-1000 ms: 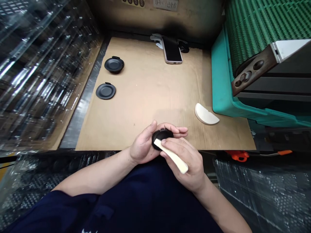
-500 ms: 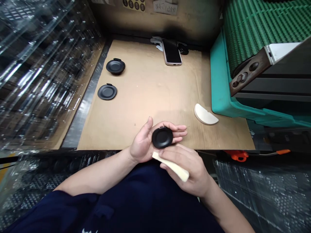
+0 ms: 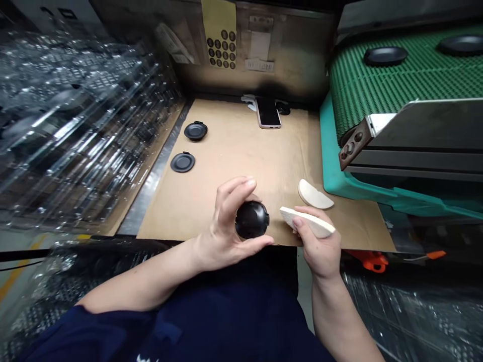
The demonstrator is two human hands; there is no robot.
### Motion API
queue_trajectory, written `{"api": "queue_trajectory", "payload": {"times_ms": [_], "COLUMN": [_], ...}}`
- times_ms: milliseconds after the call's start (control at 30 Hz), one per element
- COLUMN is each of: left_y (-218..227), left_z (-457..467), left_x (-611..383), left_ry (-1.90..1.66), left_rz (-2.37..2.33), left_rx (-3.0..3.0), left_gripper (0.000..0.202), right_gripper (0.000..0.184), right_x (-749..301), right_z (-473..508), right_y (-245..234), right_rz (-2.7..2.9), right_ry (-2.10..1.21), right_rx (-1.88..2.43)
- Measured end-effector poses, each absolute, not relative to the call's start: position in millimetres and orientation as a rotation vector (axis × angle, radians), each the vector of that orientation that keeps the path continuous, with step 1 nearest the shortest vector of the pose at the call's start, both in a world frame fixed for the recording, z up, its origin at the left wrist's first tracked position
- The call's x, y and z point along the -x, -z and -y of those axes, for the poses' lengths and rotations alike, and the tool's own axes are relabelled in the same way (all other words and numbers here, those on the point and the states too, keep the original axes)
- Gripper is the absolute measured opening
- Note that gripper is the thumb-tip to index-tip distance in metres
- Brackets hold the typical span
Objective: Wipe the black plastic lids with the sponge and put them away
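Note:
A round black plastic lid (image 3: 252, 219) with small tabs at its rim sits in my left hand (image 3: 226, 226), whose thumb and fingers curve around it. Its glossy side faces up toward me. In my right hand (image 3: 322, 246) is a cream-white felt pad (image 3: 307, 221), pinched between thumb and fingers just right of the lid and apart from it. A second white pad (image 3: 316, 195), half-round with a notch, lies on the cardboard beyond that hand. Two similar black lids, a farther one (image 3: 195, 131) and a nearer one (image 3: 182, 162), rest at the left of the cardboard.
Cardboard (image 3: 241, 156) covers the worktop. A phone (image 3: 268, 112) lies at its back edge. At right, a green conveyor belt (image 3: 377, 80) carries black round parts above a teal bin (image 3: 328, 161). Plastic-wrapped trays (image 3: 94, 125) stand at left. An orange-handled tool (image 3: 373, 261) is below the front edge.
My left hand has turned from a flat palm to a curved grip, and the lid now shows its other side. My right hand has moved right with the pad. The view has tilted up.

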State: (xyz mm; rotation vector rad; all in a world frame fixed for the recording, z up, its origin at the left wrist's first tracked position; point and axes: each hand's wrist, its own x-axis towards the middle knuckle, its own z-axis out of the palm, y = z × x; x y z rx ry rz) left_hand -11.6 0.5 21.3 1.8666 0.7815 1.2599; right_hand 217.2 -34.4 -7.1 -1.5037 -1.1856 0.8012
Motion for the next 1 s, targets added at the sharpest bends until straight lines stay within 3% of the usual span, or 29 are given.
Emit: {"api": "queue_trajectory", "payload": {"times_ms": [67,200,267,367,400,600,733,867,1000], "left_y": [-26.5,-35.5,-40.9,-47.7,-48.4,-34.0,-22.6,-15.7,-9.6], "left_z": [-2.9,-7.9,-14.2,-31.4,-38.5,-67.0,-59.5,-62.3,-91.2], "left_x": [13.6,16.2,18.6,24.2,26.9,53.4,67.0,68.1,70.9], "left_ry": [-1.327,-1.356,-1.216,-0.801,-0.69,-0.592,-0.529,-0.382,-0.366], "left_rz": [-0.795,-0.84,-0.84,-0.998,-1.097,-1.524,-1.425,-1.294,-1.467], "left_rx": [-2.064,-2.201,-2.238,-2.151,-2.108,-2.128,-2.331,-2.499,-2.555], "left_gripper": [0.112,0.102,0.077,0.018,0.015,0.032,0.049,0.038,0.038], "right_gripper": [0.034,0.036,0.038,0.037,0.037,0.034,0.033,0.034,0.034], "right_x": [-216.6,-217.1,-218.3,-220.1,-220.7,-222.3,-221.7,-220.2,-218.6], "right_z": [29.4,28.2,29.1,29.6,29.4,28.1,28.0,27.9,28.4], "right_y": [7.4,6.2,6.3,7.5,8.1,12.5,14.9,14.3,13.6], "right_rz": [1.219,1.305,1.326,1.36,1.376,1.458,1.482,1.488,1.47], "right_ry": [-0.871,-0.93,-0.928,-0.912,-0.907,-0.822,-0.788,-0.777,-0.788], "right_rx": [1.557,1.602,1.607,1.62,1.621,1.567,1.534,1.512,1.518]}}
